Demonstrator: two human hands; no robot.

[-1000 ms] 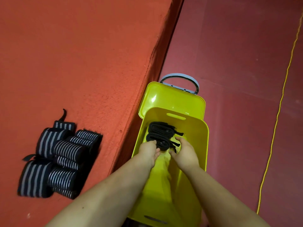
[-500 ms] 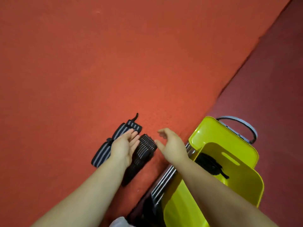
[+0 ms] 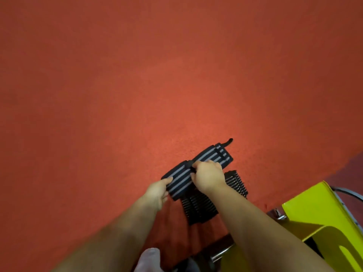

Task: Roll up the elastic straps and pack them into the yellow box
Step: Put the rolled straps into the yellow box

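Note:
A black elastic strap with grey stripes (image 3: 211, 156) lies stretched on the orange mat, with a thin black loop at its far right end. My left hand (image 3: 157, 192) grips the strap's near left end. My right hand (image 3: 208, 174) pinches the strap at its middle, where a dark band crosses it. Below my right hand lie several more striped straps (image 3: 198, 208) in a pile. The yellow box (image 3: 322, 216) stands open at the lower right, partly cut off by the frame edge; its inside is hidden.
The orange mat (image 3: 157, 85) fills most of the view. A darker red floor (image 3: 349, 165) begins at the right, beyond the mat's edge. A grey handle (image 3: 348, 193) sticks out behind the box lid. A white sock toe (image 3: 148, 259) shows at the bottom.
Both hands left the box and moved left onto the mat. They now grip the striped strap, which half a second ago they only hovered over. My view swung left, away from the box.

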